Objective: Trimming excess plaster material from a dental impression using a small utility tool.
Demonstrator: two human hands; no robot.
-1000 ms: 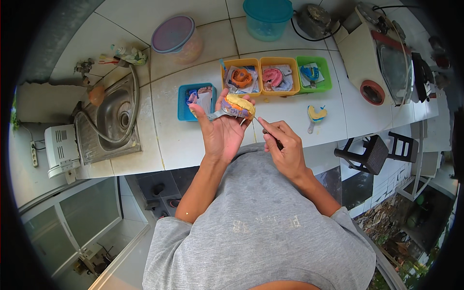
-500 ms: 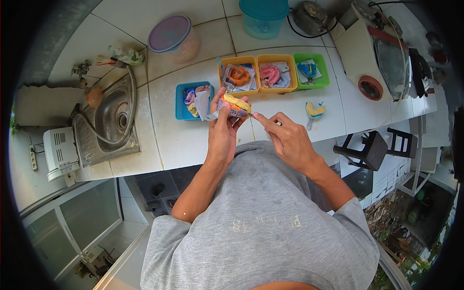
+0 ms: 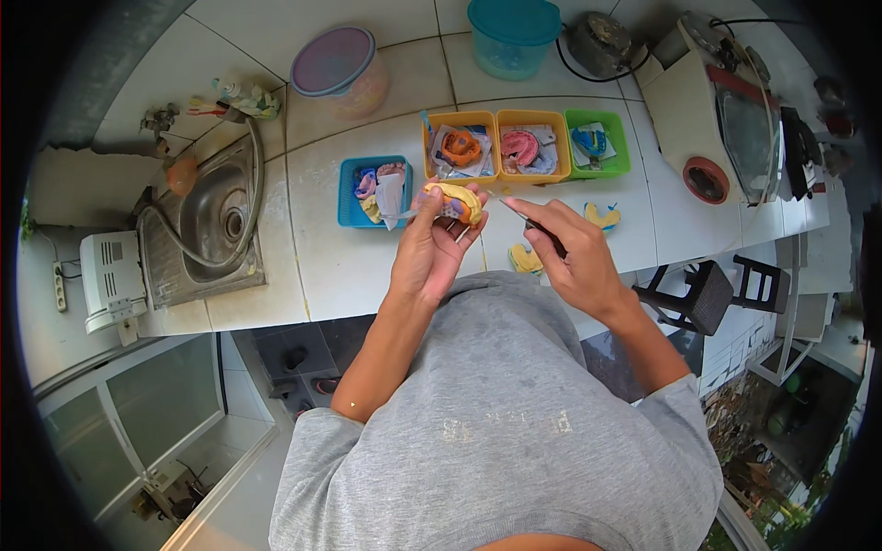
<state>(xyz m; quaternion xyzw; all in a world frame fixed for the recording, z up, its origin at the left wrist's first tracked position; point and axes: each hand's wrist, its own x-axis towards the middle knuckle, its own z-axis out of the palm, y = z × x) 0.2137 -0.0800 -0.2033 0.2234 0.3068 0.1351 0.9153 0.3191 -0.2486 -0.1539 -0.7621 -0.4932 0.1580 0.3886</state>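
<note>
Head view — what's in the left hand (image 3: 430,248)?
— It grips a yellow cast (image 3: 453,201), lifted off the counter (image 3: 322,266).
— And the right hand (image 3: 574,257)?
— Pinched around a thin tool (image 3: 531,223), its tip just right of the cast.
— Beyond them?
— A blue tray (image 3: 349,197) left of the cast, two orange trays (image 3: 496,147) and a green tray (image 3: 611,147) past the fingers, two small casts (image 3: 602,217) beside the right hand.

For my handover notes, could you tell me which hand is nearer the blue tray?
Left. The left hand is just right of the blue tray; the right hand is farther right.
</note>
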